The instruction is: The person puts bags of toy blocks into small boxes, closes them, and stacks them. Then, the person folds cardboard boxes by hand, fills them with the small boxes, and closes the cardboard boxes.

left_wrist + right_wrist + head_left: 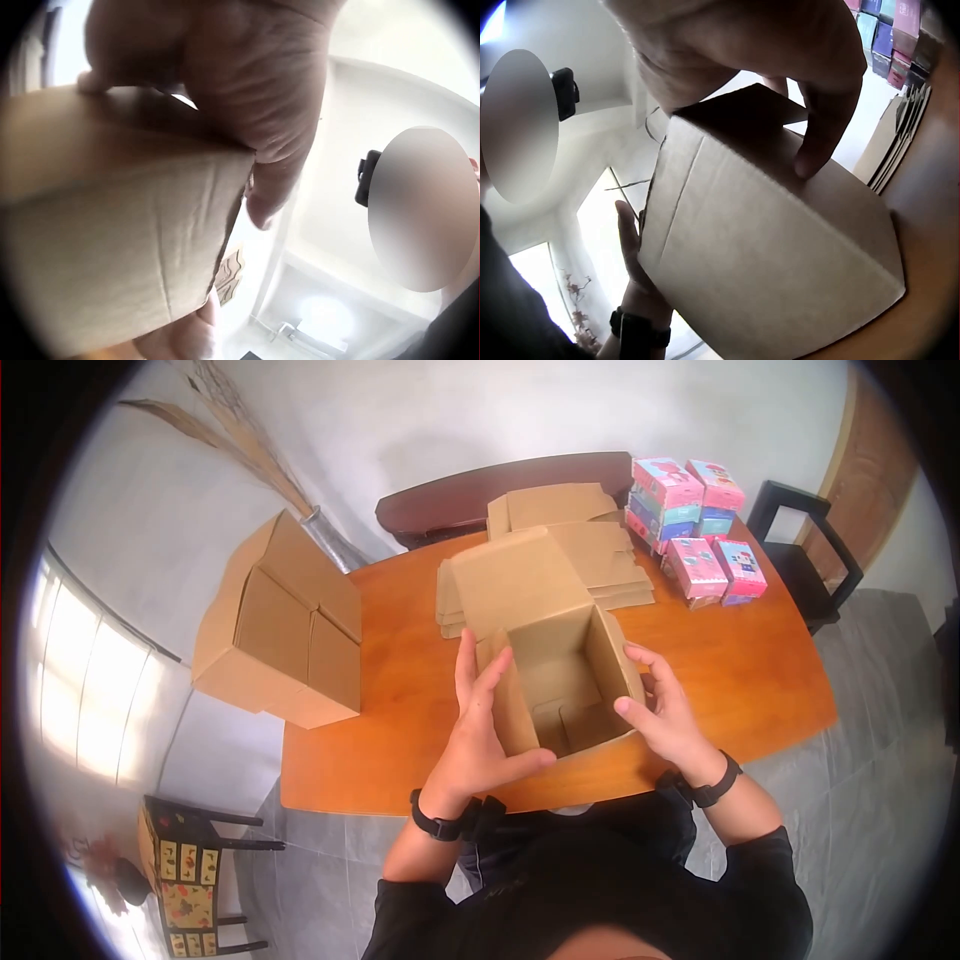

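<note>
A brown cardboard box (pixel 555 645) with its lid flap raised at the back is held between both hands over the near part of the table. My left hand (pixel 478 735) holds its left side, fingers along the outer wall and thumb across the near edge. On the opposite side, my right hand (pixel 665 710) grips the right wall, thumb at the rim and fingers outside. The box interior shows bare cardboard, with a slit near the front. In the right wrist view, the box's plain outer face (pixel 757 247) is tilted, its lower corner close over the table.
Flattened cardboard sheets (pixel 610 565) are stacked behind the box on the wooden table (pixel 740 680). Several pink and blue printed boxes (pixel 695 565) stand at the back right. A larger carton (pixel 285 625) stands at the left edge. A dark chair (pixel 805 555) is beyond the right end.
</note>
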`<state>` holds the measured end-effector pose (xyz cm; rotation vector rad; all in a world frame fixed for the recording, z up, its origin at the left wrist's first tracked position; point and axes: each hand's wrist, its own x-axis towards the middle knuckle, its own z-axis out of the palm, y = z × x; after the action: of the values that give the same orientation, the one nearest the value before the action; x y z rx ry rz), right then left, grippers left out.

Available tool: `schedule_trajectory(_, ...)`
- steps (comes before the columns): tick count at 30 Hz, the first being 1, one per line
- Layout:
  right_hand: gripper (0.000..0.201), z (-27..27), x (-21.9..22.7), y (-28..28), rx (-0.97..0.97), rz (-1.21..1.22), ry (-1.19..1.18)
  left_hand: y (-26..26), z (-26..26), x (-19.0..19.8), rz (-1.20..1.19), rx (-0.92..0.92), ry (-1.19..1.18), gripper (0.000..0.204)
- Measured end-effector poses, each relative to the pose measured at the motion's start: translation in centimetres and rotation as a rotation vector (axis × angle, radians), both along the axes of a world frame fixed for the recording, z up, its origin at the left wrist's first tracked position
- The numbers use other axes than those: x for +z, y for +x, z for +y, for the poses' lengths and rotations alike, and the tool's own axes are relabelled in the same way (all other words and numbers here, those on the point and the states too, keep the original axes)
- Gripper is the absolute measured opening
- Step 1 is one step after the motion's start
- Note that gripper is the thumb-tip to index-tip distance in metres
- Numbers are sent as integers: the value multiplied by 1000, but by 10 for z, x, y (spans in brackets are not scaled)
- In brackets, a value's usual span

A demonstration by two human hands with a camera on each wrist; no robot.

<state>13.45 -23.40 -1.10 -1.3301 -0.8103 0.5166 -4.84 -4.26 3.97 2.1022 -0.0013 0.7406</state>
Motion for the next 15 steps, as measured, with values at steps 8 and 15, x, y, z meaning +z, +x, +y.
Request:
schedule_trajectory(8, 60, -5, 8, 11, -6, 54, -148, 1, 11, -29, -310, 77, -659, 77)
schedule_trajectory(15, 39, -5, 18, 115, -376, -246, -65, -13, 36, -58, -94, -12, -505, 67)
